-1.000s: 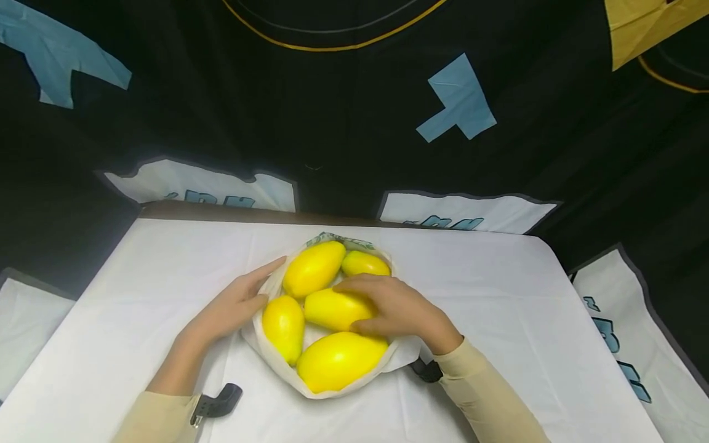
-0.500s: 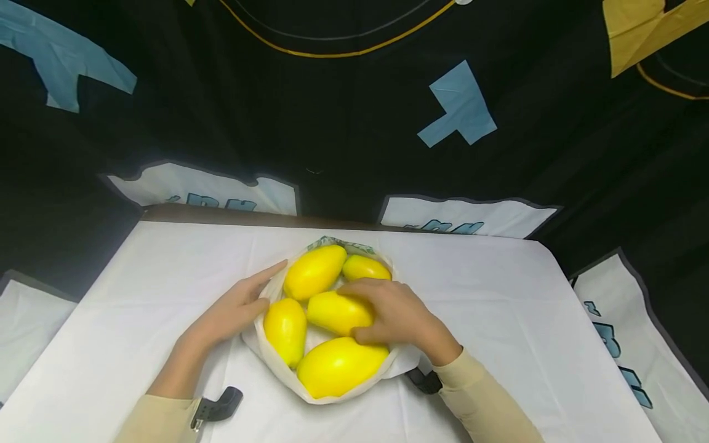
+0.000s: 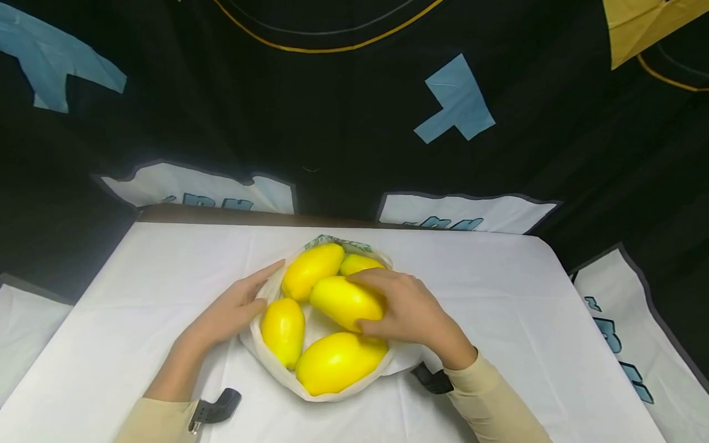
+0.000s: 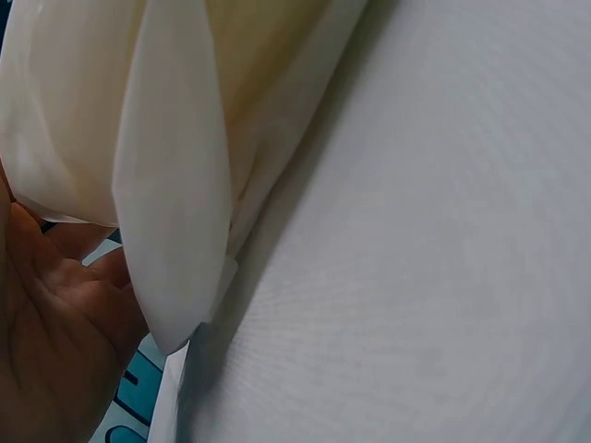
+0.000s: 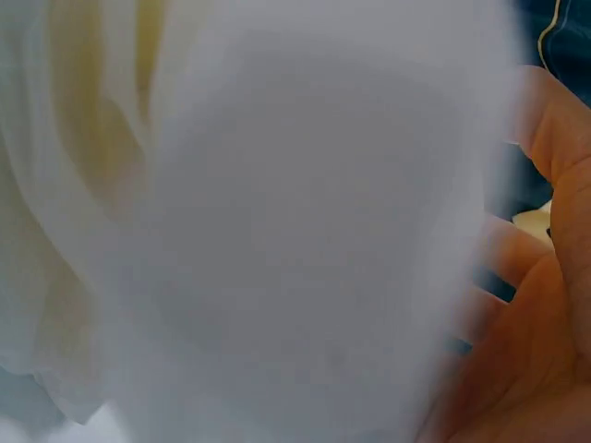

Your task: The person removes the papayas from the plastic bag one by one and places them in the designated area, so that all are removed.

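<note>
Fingers [image 3: 378,279] gripping fruit [image 3: 340,300], long axis aslant — down-right

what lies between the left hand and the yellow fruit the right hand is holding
In the head view, the leftmost yellow fruit and the left side of the pale bag lie between the left hand and the held fruit.

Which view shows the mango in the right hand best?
The head view: the mango lies largely uncovered in the right hand. Both wrist views show only yellowish patches through the white bag; I can't tell whether any is that mango.
</note>
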`<state>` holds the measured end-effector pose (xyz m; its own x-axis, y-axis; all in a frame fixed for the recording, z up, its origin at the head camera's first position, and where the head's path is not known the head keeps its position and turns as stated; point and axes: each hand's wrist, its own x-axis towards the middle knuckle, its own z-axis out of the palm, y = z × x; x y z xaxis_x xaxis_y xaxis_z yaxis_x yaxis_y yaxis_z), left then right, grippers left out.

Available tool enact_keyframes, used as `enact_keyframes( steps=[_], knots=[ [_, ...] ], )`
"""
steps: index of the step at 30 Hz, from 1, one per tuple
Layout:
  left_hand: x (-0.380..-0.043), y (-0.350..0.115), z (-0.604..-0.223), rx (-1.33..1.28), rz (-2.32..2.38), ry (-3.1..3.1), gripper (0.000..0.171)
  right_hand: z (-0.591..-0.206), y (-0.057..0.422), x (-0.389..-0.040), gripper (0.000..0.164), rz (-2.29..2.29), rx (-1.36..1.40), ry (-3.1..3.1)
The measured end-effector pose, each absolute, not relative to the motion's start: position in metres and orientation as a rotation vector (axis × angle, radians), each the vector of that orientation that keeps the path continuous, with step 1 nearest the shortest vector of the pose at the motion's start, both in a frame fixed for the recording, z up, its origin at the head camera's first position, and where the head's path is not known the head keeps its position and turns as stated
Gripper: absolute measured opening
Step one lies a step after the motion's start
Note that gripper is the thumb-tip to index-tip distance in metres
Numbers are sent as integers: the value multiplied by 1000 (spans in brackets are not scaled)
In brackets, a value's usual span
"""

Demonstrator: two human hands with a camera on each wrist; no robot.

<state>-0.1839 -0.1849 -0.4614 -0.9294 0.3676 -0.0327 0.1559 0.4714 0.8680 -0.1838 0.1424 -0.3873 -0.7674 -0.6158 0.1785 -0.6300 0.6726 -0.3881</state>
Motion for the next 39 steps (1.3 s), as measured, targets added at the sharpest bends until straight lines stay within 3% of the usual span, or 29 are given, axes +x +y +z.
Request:
enact_keyframes(
  steps=[14, 39],
  knots=[
    [-182, -187, -464, 464, 1456, 2501, 70, -373, 162, -187, 60, 872, 746, -2809],
    [-183, -185, -463, 465, 1458, 2484, 68, -367, 204, -199, 58, 811, 325, -2804]
  ],
)
